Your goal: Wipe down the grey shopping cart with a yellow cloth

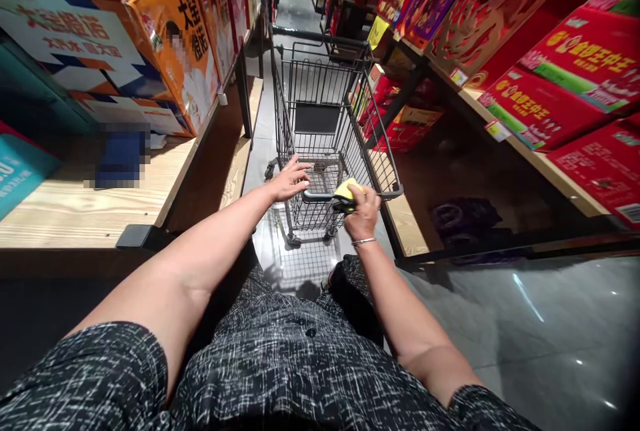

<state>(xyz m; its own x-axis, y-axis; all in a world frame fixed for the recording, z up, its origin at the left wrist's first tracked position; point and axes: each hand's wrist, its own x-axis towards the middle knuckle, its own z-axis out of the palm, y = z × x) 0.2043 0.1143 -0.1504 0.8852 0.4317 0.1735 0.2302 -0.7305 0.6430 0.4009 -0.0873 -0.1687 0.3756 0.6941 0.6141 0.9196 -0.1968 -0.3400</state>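
While the left grip (289, 181) is spread, the right grip (364, 214) clutches a bunched yellow-and-black fabric cloth (348, 189), probably soft, light and best held by its folds.

Wood-topped shelving (65, 217) with a black post (243, 94) is lining the left side of a narrow aisle, while a wood-edged shelf (570, 187) is running along the right. Lower planks (400, 217) are sitting beneath both. Grey floor tiles (500, 324) are spreading across the near right and showing again at the far end. Light is glinting on them in a pale streak.
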